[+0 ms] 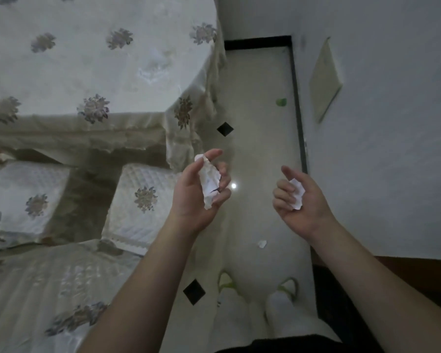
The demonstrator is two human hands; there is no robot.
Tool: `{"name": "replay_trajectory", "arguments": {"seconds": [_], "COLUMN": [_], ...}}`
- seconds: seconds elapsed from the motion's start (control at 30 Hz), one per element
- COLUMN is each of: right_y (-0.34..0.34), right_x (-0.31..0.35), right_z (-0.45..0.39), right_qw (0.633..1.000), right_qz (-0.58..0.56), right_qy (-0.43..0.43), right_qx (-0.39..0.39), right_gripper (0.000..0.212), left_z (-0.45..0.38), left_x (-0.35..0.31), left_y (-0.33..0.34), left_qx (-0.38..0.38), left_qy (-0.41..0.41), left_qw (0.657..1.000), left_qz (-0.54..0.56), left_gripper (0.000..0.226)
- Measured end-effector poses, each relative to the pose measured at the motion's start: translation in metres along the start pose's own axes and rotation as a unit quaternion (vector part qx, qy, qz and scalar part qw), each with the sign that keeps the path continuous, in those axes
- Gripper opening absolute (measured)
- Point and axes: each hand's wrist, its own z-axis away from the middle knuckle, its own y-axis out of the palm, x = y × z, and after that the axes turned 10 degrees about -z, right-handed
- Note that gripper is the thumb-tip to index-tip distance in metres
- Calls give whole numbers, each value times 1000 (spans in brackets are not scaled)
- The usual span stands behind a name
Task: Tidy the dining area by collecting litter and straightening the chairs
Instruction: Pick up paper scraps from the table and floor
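Note:
My left hand (196, 197) grips a crumpled white paper (209, 182), fingers curled round it, above the floor beside the table corner. To its right, my right hand (298, 200) is palm up and holds a smaller white paper scrap (298, 193) under its curled fingers. Another small white scrap (262, 243) lies on the pale floor below and between my hands. A green bit (281, 102) lies on the floor farther off, near the wall. Two chair seats with quilted floral cushions, one (143, 200) nearer me and one (28, 197) to the left, are tucked partly under the table.
The table (87, 59) wears a floral cream cloth that hangs over its edge. A covered chair back (49, 289) stands at lower left. The white wall (392, 123) with a dark skirting closes the right side, leaving a narrow floor strip. My feet in sandals (260, 296) stand below.

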Motion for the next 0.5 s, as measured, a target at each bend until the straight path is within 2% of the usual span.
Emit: {"name": "replay_trajectory", "arguments": {"seconds": [0.17,0.3,0.4,0.5], "right_y": [-43,-105,-163,-231], "right_x": [-9,-19,-25,-33], "right_z": [-44,-87,-123,-158], "right_qw": [996,987,977,957], "right_qz": [-20,-10,15,69], "right_qy": [-33,-52,-66,-109], "right_qx": [-81,-154,-201,-260], "right_gripper": [10,9,10,15], "left_z": [-11,-37,-71,-105], "left_x": [41,96,142,197], "left_y": [-63,-105,-132,-159], "left_qx": [-57,-97,-104,-76], "left_qy": [-28,-71,-95,-137], "left_qw": [998,992,989,986], "left_qz": [20,35,44,53], "left_gripper": [28,28,28,30]}}
